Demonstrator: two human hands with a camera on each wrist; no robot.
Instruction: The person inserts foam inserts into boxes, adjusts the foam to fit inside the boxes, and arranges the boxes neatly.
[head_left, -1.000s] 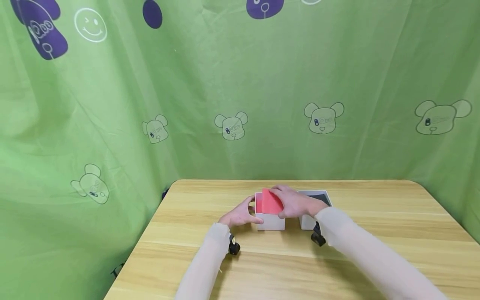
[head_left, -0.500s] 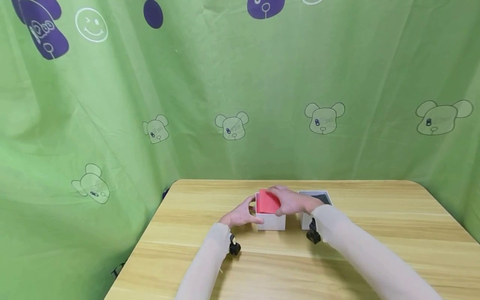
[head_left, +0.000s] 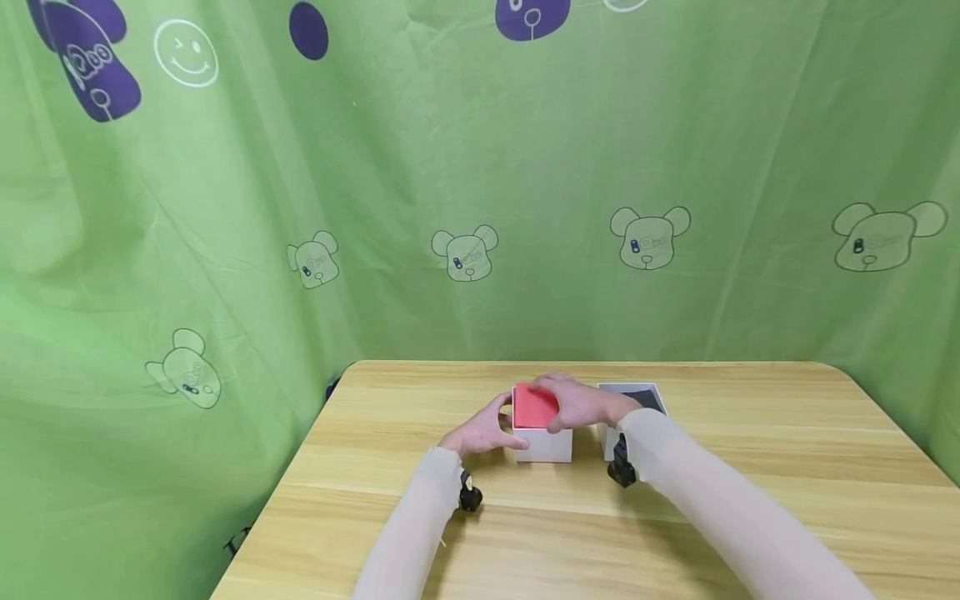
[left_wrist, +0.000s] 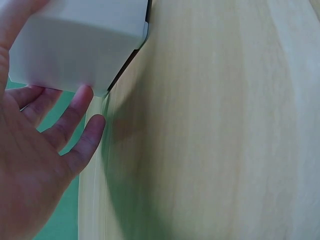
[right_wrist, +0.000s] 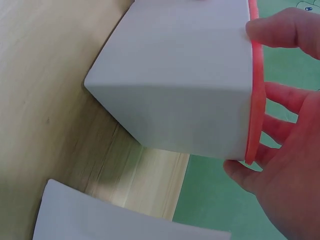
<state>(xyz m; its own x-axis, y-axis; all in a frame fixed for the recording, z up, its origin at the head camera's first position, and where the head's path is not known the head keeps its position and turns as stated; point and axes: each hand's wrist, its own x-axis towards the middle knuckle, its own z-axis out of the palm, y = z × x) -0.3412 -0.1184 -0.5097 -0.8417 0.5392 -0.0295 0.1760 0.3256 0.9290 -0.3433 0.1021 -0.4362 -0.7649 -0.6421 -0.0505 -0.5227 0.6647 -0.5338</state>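
Observation:
A white box (head_left: 543, 446) stands upright on the table, with a red square piece (head_left: 534, 407) lying flat across its top. My left hand (head_left: 482, 429) holds the box from its left side, thumb at the front and fingers toward the back. In the left wrist view, those fingers (left_wrist: 75, 117) touch the white wall. Over the top right, my right hand (head_left: 581, 403) spans the red piece. The right wrist view has its thumb (right_wrist: 270, 31) and several fingers at the edges of the red piece (right_wrist: 257, 100). What lies beneath the red piece is hidden.
A second white box (head_left: 609, 442) with something dark (head_left: 648, 398) inside stands just right, partly behind my right wrist. The wooden table (head_left: 772, 467) ends at a green curtain (head_left: 555, 308) at the back. Both wrists carry small black cameras (head_left: 621, 472).
My right hand has moved slightly left and down with the red piece, which has gone from tilted to flat on the box. The left hand stays on the box.

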